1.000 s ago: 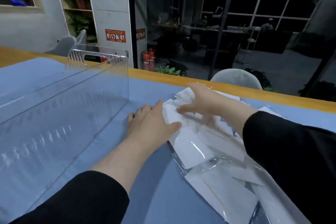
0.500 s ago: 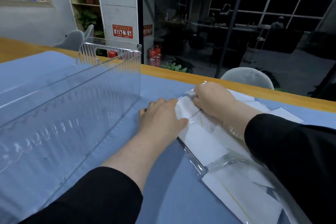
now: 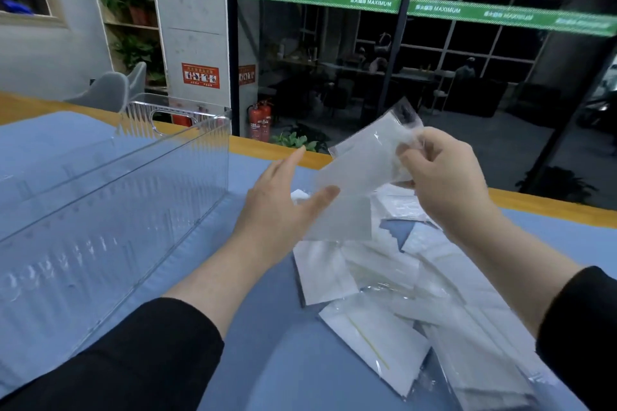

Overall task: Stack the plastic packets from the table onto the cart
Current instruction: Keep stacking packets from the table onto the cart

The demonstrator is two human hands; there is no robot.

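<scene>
A single plastic packet is pinched at its upper right end by the curled fingers and thumb of the right hand, right of the frame's centre, and is held raised above the table; the left hand is spread with straight fingers at the centre of the frame, its thumb touching the packet's lower edge; the remaining packets are heaped loosely on the blue table cover in the lower right; a clear plastic bin is seen at the left of the frame, just beside the left forearm.
</scene>
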